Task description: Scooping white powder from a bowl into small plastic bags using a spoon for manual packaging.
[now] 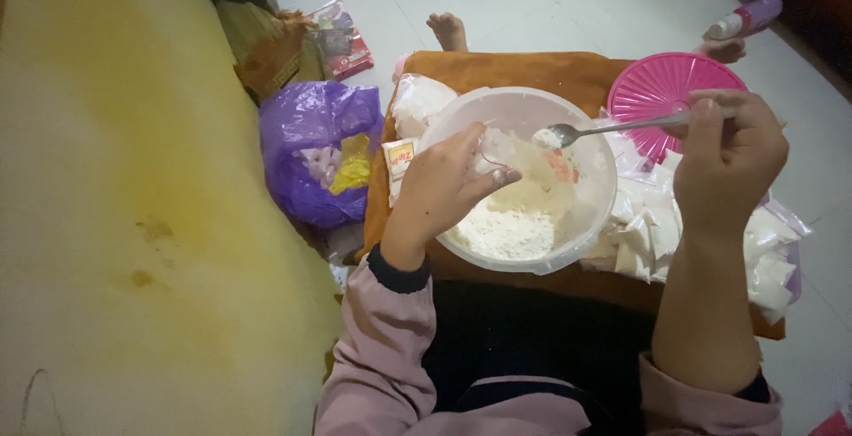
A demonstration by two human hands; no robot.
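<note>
Powder [510, 227] sits low in the bowl [586, 223]; we keep the left hand [444, 183] pinching the small bag [501, 147] open above it, the right hand [729, 156] gripping the spoon [603, 127] level.

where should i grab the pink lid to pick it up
Probably by the pink lid's far rim, coming from its upper right. It lies flat past the clear bowl, and its near edge is hidden behind the right hand and the spoon, with packets crowding below. The far rim looks bare, so fingers could pinch there.
</note>
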